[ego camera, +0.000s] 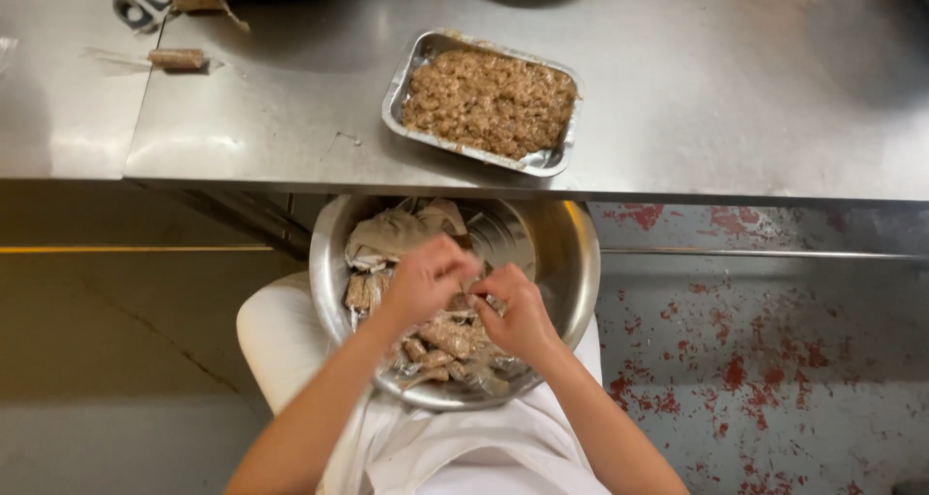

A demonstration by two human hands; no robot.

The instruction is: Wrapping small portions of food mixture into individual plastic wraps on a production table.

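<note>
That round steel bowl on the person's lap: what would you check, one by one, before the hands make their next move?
1. Round steel bowl seated on the white-clothed lap: ok, it sits level below the table edge.
2. Both hands over the bowl: ok, left hand and right hand meet above the brown wrapped pieces.
3. Grip on a piece: cannot tell, the fingers hide it.
4. Rectangular foil tray of brown crumbly filling fully on the steel table: ok.
5. Room left in the tray: not ok, it looks nearly full.
</note>
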